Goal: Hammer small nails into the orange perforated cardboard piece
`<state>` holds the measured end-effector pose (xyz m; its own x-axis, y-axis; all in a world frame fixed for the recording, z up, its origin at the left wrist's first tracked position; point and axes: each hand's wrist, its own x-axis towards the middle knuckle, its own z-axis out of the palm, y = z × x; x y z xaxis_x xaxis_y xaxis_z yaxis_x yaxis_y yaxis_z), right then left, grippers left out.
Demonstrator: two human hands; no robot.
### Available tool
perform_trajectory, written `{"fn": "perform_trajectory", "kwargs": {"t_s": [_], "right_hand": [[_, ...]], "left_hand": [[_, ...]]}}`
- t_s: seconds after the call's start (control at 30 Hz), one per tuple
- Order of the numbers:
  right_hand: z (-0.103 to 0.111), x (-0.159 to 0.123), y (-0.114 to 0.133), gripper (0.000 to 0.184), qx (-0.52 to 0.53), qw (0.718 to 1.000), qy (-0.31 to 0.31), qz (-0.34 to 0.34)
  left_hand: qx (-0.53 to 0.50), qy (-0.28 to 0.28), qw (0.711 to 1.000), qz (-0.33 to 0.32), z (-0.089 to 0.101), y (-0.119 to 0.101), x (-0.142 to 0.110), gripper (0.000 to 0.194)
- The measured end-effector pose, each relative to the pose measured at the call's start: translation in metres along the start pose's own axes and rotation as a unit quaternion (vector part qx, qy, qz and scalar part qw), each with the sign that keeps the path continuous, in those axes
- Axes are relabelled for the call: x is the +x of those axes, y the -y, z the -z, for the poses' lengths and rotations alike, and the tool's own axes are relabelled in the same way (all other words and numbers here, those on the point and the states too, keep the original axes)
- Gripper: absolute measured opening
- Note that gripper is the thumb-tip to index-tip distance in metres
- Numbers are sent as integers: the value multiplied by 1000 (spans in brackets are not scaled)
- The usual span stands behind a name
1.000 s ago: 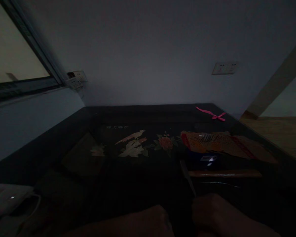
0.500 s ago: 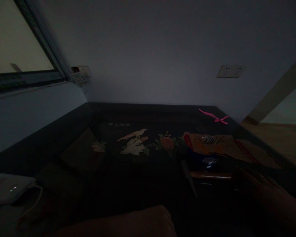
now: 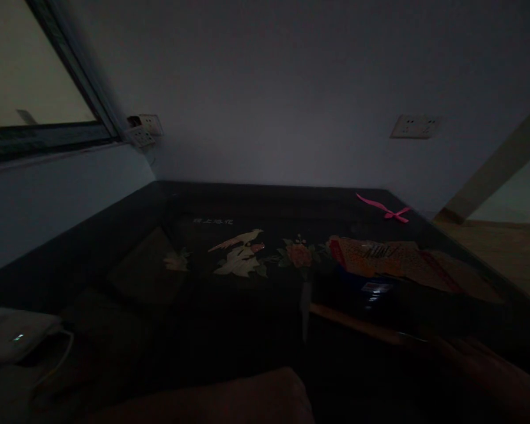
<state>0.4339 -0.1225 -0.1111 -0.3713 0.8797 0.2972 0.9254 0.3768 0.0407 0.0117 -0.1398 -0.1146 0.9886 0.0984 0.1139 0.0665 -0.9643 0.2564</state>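
Note:
The scene is very dark. My right hand [image 3: 477, 368] is at the lower right, its fingers closed round the end of a wooden handle [image 3: 362, 327]. The handle slants up to the left and ends in a thin metal head [image 3: 306, 309] that stands just above the dark table [image 3: 229, 200]. My left hand [image 3: 247, 397] lies at the bottom middle, near the table's front edge. Only its back shows and its fingers are hidden. An orange printed packet [image 3: 393, 256] lies just beyond the tool.
The tabletop bears an inlaid bird and flower picture [image 3: 247, 256]. A pink ribbon [image 3: 386, 209] lies at the far right corner. A white device with a cable [image 3: 15, 338] sits at the left. Wall sockets [image 3: 415, 126] are behind, and wooden floor [image 3: 512, 253] is to the right.
My right hand moved from the bottom middle to the lower right and took the handle's end. The tool swung: its head shifted left and the handle now slants instead of lying level.

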Motion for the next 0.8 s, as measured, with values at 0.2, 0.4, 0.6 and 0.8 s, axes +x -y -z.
{"fn": "perform_trajectory", "kwargs": {"t_s": [0.2, 0.4, 0.6, 0.8], "right_hand": [[28, 41, 106, 71, 37, 977, 123, 172], [42, 106, 195, 63, 61, 957, 220, 177], [30, 156, 244, 55, 48, 959, 207, 187], [12, 199, 284, 32, 51, 971, 179, 149]], "left_hand": [[-3, -1, 1000, -5, 0, 0, -1, 18], [6, -6, 1000, -29, -2, 4, 0, 20], [14, -20, 999, -45, 4, 5, 3, 22], [39, -5, 999, -33, -2, 6, 2, 22]]}}
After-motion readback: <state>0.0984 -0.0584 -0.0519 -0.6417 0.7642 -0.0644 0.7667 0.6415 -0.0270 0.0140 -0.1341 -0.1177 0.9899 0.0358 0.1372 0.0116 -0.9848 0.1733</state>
